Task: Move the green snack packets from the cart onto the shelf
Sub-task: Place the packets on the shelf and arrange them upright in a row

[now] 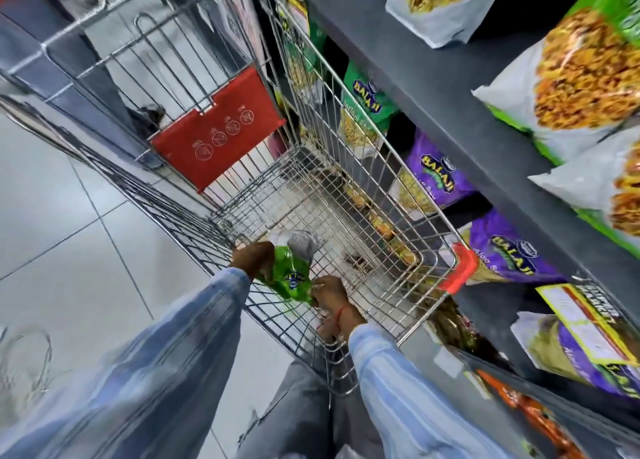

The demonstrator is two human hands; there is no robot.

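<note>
A green snack packet [290, 274] with a clear end lies low inside the wire cart [363, 195], near its closest corner. My left hand [252, 258] grips the packet's left side. My right hand [329, 294] holds its lower right edge; a red thread circles that wrist. Both arms, in blue striped sleeves, reach down into the cart. The rest of the cart's wire floor shows no other packets. The dark grey shelf [433, 87] runs along the cart's right side.
Green [367, 112] and purple [436, 178] snack bags fill the shelf level beside the cart, larger green-and-white bags [581, 87] the level above. The cart's red child-seat flap [218, 129] stands at its far end. Grey floor tiles [69, 216] lie to the left.
</note>
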